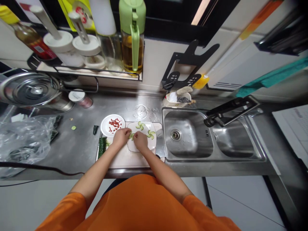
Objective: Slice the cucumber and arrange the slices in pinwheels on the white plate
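Head view: a steel counter [79, 141] runs across the middle of the frame, with a pale tiled wall [154, 61] behind it. Right of centre I see a double sink [190, 144] let into the metal, a dark faucet [226, 112] reaching over it. Centre-low, a cutting board [131, 162] lies near the counter's front edge.

At far left a lidded pot [31, 91] stands above a crumpled plastic bag [26, 139]. A shelf [115, 74] at upper left carries jars and bottles, among them a green-topped oil bottle [132, 41]. On the board sits a squarish white plate [152, 143]; just left of it is a round plate [105, 126] with red bits [115, 123]. A length of dark green cucumber [102, 146] rests at the board's left side.

The person in orange has both forearms stretched forward from the bottom of the frame. Cucumber slices [139, 125] sit in curved clusters on the squarish plate, one cluster between the hands. The left hand [121, 137] comes in over that plate's left edge, fingers drawn together; the right hand [141, 141] is over its middle, fingers curled downward. I cannot tell whether either pinches a slice.
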`<state>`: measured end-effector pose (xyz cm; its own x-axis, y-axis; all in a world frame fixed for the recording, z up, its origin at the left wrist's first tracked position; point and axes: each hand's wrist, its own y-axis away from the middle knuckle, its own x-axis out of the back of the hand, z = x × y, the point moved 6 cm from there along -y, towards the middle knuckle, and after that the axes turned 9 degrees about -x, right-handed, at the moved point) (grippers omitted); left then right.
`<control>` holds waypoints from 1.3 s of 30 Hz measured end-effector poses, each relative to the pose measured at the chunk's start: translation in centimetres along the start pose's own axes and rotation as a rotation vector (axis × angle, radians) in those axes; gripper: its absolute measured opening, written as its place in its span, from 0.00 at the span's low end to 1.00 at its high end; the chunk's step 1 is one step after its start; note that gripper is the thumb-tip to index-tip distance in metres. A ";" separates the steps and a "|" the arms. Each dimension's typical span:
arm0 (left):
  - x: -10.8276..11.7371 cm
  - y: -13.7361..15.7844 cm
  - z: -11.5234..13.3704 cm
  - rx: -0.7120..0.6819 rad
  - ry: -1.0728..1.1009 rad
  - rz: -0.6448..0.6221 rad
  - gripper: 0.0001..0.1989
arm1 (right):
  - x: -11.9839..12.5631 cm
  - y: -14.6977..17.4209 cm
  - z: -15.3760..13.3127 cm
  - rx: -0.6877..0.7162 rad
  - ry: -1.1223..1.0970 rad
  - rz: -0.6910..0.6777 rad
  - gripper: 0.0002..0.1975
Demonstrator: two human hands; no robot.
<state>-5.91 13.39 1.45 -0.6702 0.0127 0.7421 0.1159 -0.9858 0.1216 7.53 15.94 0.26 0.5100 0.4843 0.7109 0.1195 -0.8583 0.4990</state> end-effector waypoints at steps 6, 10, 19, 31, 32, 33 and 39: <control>-0.1 -0.1 0.3 -0.077 -0.092 -0.013 0.11 | -0.2 0.1 -0.2 -0.002 0.037 -0.020 0.07; -0.2 -0.1 0.8 -0.129 -0.175 -0.035 0.11 | -0.2 0.2 -0.4 0.036 0.134 0.015 0.08; -0.5 0.0 0.2 -0.108 -0.229 -0.017 0.12 | -0.3 0.5 -0.8 0.069 0.246 0.011 0.09; -0.2 0.1 0.8 -0.106 -0.281 -0.059 0.11 | 0.0 0.9 -1.2 0.129 0.275 0.036 0.11; -0.3 0.1 0.7 -0.107 -0.273 -0.059 0.11 | 0.1 0.9 -1.1 0.128 0.272 0.031 0.11; -0.3 0.1 0.7 -0.110 -0.262 -0.056 0.11 | 0.1 0.9 -1.1 0.124 0.270 0.023 0.11; -0.2 0.4 0.7 -0.132 -0.209 -0.014 0.12 | 0.3 1.2 -1.0 0.132 0.270 0.005 0.12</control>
<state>-5.23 13.06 1.80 -0.5029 0.0474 0.8631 0.0020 -0.9984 0.0560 6.97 15.21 1.53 0.2682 0.4922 0.8281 0.2366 -0.8670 0.4386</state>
